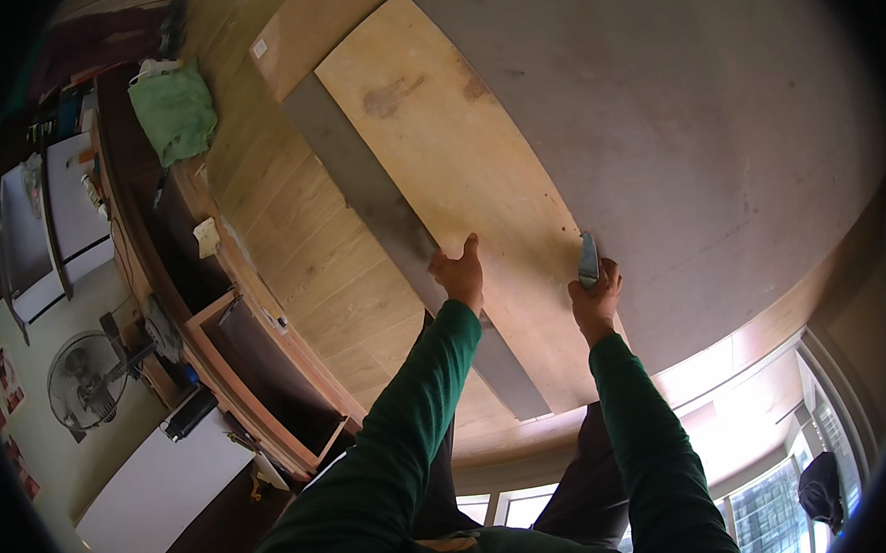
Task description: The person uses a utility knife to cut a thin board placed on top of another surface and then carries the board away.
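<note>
A long, pale plywood board [435, 127], stained dark in places, lies across larger grey sheets and runs from the far left towards my legs. My left hand [458, 274] is at its left edge: the thumb stretches forward on the board and the other fingers curl at the edge. On the opposite edge, my right hand [597, 300] is closed round a short, flat blue-grey tool [588, 256] whose exact kind I cannot make out. The tool points away from me, close along the board's right edge. Its lower end is hidden in my fingers.
A wide grey sheet [697, 153] fills the right side. Wood-look flooring [297, 254] shows at left. Beyond it are an open wooden cabinet frame [268, 376], a green bag [174, 112], a fan [88, 375] and a white panel [164, 496]. Windows [776, 514] are at lower right.
</note>
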